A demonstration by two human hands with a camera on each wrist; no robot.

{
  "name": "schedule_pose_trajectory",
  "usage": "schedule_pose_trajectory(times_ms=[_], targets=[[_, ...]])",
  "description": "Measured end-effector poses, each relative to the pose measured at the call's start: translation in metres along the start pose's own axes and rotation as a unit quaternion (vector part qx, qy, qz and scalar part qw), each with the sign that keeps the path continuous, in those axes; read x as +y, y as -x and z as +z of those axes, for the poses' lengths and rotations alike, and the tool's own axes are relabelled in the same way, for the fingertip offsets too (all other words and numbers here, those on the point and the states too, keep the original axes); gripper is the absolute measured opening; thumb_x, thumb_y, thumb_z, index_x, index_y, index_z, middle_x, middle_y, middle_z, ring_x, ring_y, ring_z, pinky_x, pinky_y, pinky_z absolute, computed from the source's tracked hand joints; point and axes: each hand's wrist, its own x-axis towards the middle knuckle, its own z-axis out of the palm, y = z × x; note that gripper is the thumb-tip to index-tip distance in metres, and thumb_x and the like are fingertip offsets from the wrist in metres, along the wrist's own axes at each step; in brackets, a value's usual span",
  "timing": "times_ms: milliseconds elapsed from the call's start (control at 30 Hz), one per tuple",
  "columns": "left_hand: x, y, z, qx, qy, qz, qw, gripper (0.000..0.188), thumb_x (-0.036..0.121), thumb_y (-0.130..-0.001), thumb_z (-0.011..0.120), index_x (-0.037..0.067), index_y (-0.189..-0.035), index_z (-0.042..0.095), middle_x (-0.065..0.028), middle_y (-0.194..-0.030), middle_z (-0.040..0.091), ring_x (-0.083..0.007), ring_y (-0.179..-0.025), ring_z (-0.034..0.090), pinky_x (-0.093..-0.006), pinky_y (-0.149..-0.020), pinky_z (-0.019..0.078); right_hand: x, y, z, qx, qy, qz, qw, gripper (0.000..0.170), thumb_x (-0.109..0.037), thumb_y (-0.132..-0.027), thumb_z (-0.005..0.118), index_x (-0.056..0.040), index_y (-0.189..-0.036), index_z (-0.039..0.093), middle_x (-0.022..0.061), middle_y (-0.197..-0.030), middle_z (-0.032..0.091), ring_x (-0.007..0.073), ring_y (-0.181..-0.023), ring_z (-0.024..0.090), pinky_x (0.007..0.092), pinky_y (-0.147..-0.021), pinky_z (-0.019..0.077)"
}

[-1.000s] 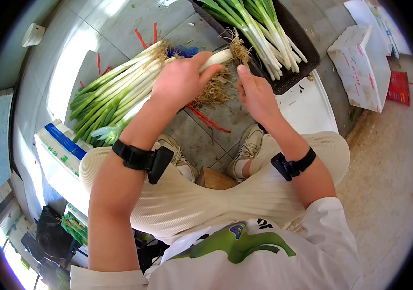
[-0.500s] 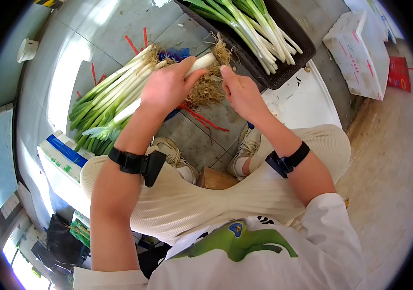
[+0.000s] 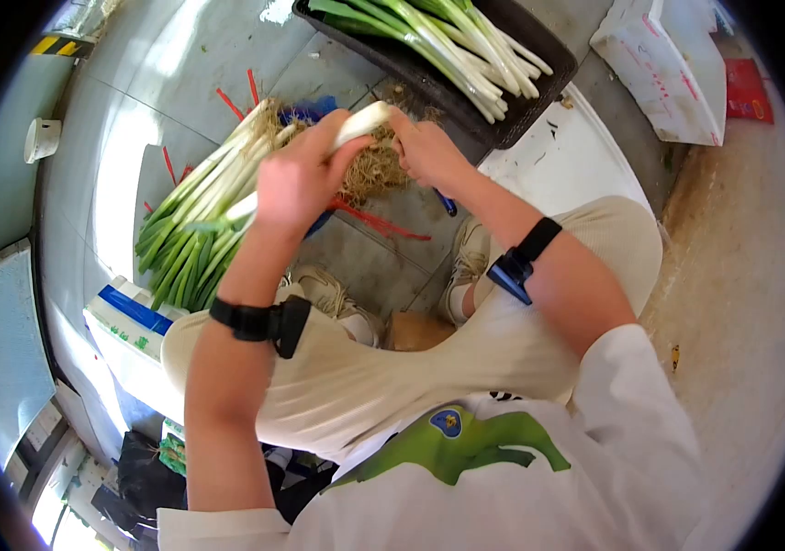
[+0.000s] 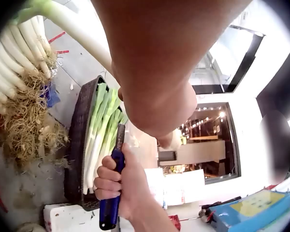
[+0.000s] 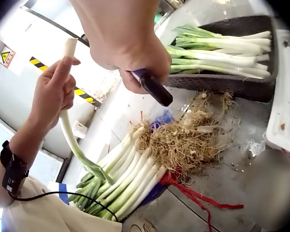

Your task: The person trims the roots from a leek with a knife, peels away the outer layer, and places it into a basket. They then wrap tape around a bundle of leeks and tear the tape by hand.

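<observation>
My left hand (image 3: 291,179) grips a thick leek (image 3: 362,121) near its white end, which shows bare of roots; its green end hangs down over the pile in the right wrist view. Close to that white end, my right hand (image 3: 434,154) holds a knife (image 4: 108,210) by its blue handle, fingers wrapped round it. The short, stained blade (image 4: 121,135) points up past the thumb in the left wrist view. Under the hands lies a pile of leeks (image 3: 213,188) with their roots on. Beside them is a heap of cut, tangled roots (image 5: 188,142).
A dark plastic crate (image 3: 512,136) of trimmed leeks stands ahead on the right, by a white surface (image 3: 553,151). Red ties (image 3: 379,220) and blue plastic (image 3: 310,110) lie on the tiled floor. A white box with blue tape (image 3: 131,303) stands at the left knee.
The root tuft has come off the held leek, leaving a bare white end. My right hand has shifted left and up against that end, and the view has swung slightly.
</observation>
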Motion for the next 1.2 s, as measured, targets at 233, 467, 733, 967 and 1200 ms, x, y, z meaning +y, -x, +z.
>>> schedule_pose_trajectory(times_ms=[233,467,733,967,1200], targets=[[-0.003,0.000,-0.033,-0.024,0.077,-0.126,0.989,0.030,0.032,-0.088,0.075,0.007,-0.103,0.069,-0.0082,-0.067,0.066,-0.0206,-0.053,0.063,-0.0323,-0.053,0.0500,-0.016,0.019,0.002,-0.010,0.072,-0.102,0.992,0.074,-0.061,-0.100,0.034,0.0055,-0.088,0.065,0.0259,-0.081,0.063,0.0387,-0.082,0.061,0.0458,-0.080,0.0455],[0.004,-0.004,-0.055,-0.055,0.097,-0.154,0.982,0.027,0.030,-0.086,0.078,0.006,-0.083,0.066,-0.0074,-0.060,0.059,-0.0166,-0.051,0.052,-0.0312,-0.052,0.0454,-0.038,0.053,-0.003,-0.040,-0.067,-0.219,0.973,0.054,-0.053,-0.100,0.048,-0.0065,-0.072,0.054,-0.0027,-0.060,0.043,0.0096,-0.054,0.037,0.0284,-0.052,0.0310],[0.004,-0.017,-0.061,-0.176,0.124,-0.102,0.971,0.017,0.017,-0.079,0.072,0.002,-0.083,0.064,-0.0134,-0.074,0.061,-0.0261,-0.065,0.059,-0.0357,-0.062,0.0477,-0.058,0.089,-0.012,-0.100,-0.124,-0.338,0.928,0.036,-0.022,-0.087,0.075,-0.0067,-0.120,0.068,-0.0080,-0.066,0.046,0.0023,-0.064,0.043,0.0207,-0.060,0.0361],[0.014,-0.019,-0.056,-0.272,0.171,-0.163,0.933,0.023,0.017,-0.077,0.070,0.004,-0.095,0.064,-0.0154,-0.083,0.065,-0.0329,-0.074,0.063,-0.0385,-0.068,0.0492,-0.056,0.090,-0.007,-0.115,-0.073,-0.356,0.925,0.036,-0.017,-0.082,0.081,-0.0115,-0.116,0.072,-0.0056,-0.075,0.058,0.0029,-0.069,0.049,0.0200,-0.066,0.0413],[-0.007,-0.005,-0.049,-0.286,0.081,-0.205,0.933,0.039,0.018,-0.081,0.074,0.006,-0.113,0.055,-0.0155,-0.095,0.068,-0.0330,-0.086,0.066,-0.0404,-0.076,0.0509,-0.052,0.082,-0.008,-0.059,-0.137,-0.338,0.929,0.031,-0.017,-0.085,0.078,-0.0051,-0.113,0.072,0.0010,-0.089,0.070,0.0038,-0.079,0.058,0.0214,-0.072,0.0470]])
